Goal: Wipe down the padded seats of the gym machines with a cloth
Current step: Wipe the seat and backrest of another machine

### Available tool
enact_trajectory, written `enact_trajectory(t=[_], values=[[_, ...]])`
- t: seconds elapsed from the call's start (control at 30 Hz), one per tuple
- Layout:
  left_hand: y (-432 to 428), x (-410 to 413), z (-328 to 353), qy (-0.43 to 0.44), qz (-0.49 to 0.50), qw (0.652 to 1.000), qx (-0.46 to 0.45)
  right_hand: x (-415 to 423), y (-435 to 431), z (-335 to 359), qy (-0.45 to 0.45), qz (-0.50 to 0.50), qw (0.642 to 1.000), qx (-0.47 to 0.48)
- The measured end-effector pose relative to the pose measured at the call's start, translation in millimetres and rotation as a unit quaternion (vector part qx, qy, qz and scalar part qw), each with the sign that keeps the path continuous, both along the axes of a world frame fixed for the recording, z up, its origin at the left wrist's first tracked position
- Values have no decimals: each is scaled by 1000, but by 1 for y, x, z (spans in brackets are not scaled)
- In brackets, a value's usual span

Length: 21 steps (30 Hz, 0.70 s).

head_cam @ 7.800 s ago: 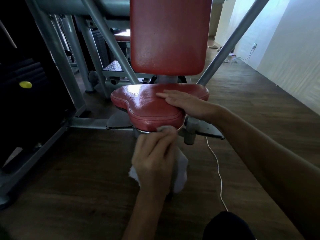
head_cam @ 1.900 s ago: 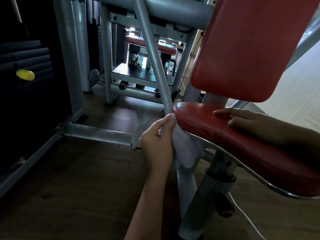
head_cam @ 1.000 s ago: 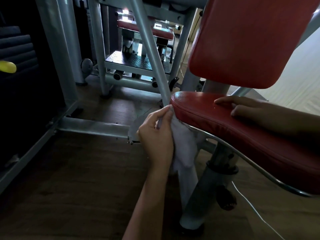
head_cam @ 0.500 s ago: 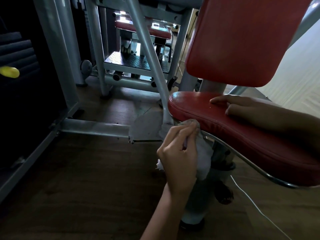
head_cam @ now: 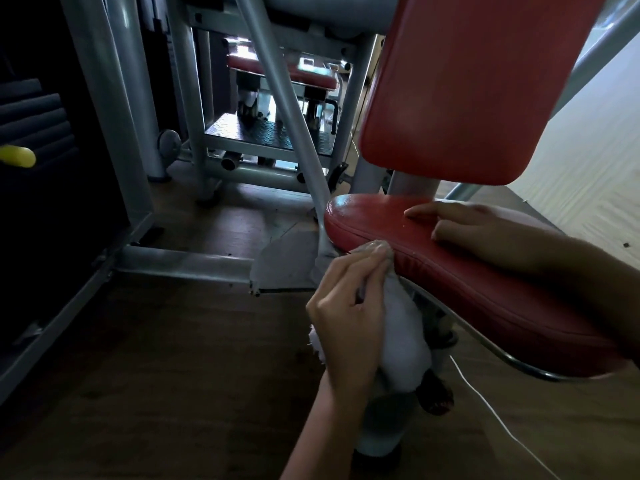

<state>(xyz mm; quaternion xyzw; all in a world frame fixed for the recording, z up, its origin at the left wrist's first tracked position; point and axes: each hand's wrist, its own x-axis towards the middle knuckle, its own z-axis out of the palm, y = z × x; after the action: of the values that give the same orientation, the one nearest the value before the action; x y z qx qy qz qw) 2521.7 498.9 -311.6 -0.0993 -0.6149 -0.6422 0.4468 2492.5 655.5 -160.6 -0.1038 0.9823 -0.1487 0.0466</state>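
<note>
A red padded seat (head_cam: 460, 282) juts out on a grey post, with a red backrest (head_cam: 467, 84) upright above it. My left hand (head_cam: 349, 306) grips a white cloth (head_cam: 403, 337) and presses it against the seat's left side edge near the front. Most of the cloth hangs below the seat, under my fingers. On top of the seat my right hand (head_cam: 485, 226) rests, one finger stretched out and the others partly bent.
Grey frame tubes (head_cam: 287, 109) rise just left of the seat, and a floor bar (head_cam: 180, 265) runs left. A dark weight stack with a yellow pin (head_cam: 17, 155) stands at far left. Another red-padded machine (head_cam: 284, 74) is behind. A white cord (head_cam: 495, 414) trails over the wood floor.
My left hand with the cloth has slid from the seat's rear corner along the side edge toward me. Earlier it wiped the front edge. My right hand stays on the seat top.
</note>
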Motion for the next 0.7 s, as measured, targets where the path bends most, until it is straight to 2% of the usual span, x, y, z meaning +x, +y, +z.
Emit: enact_trajectory(t=[0.13, 0.23, 0.37, 0.43, 0.53, 0.6, 0.7], values=[[-9, 8, 12, 0, -24, 1000, 9, 7, -7, 7, 3, 5, 1000, -3], [-21, 2, 10, -37, -16, 999, 19, 5, -10, 11, -10, 15, 999, 45], [-51, -20, 11, -113, 8, 986, 123, -22, -24, 7, -23, 17, 998, 48], [-65, -39, 16, -122, -33, 979, 157, -34, -32, 0, -26, 32, 998, 57], [-75, -65, 24, -120, -96, 979, 133, -43, -31, -6, -35, 28, 996, 74], [-70, -72, 25, -117, -108, 979, 131, -49, -25, -9, -43, 24, 996, 71], [-51, -62, 14, -121, -126, 969, 175, -52, -24, -12, -47, 18, 995, 83]])
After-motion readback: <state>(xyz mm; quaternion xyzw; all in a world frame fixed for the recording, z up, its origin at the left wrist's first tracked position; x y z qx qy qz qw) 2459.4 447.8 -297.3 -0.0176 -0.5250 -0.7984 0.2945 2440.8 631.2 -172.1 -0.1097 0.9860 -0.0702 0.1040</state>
